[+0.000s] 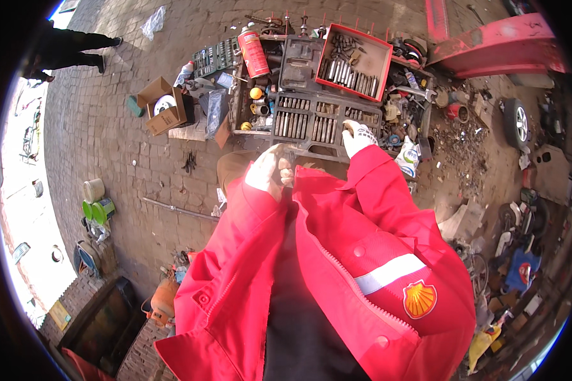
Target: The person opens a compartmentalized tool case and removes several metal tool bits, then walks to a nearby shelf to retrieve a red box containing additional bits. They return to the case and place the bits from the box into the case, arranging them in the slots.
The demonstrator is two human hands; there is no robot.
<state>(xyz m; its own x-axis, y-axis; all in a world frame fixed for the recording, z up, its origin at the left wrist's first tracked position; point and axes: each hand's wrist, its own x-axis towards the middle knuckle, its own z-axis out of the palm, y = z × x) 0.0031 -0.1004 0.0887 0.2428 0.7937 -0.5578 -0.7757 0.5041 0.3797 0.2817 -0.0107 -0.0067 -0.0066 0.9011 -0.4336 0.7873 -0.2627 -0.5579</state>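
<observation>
A dark socket-bit case (327,147) lies open before me, its rows of metal bits (291,124) upright in their slots. My right hand (358,136), in a white glove with dark markings, is at the case's front right part, its fingers curled inward. Whatever they grip is hidden. Just off the front left edge of the case, my left hand (265,170) is closed, also pale-gloved. What it holds is too unclear to name. A red-rimmed tray (386,66) with rows of loose bits rests over the back of the case.
A red spray can (253,53) and a green socket set (215,58) stand back left. Beside them sits a cardboard box (151,114). Loose parts and pliers (419,93) crowd the right. A wheel (516,124) lies far right, and a person (76,51) stands far left.
</observation>
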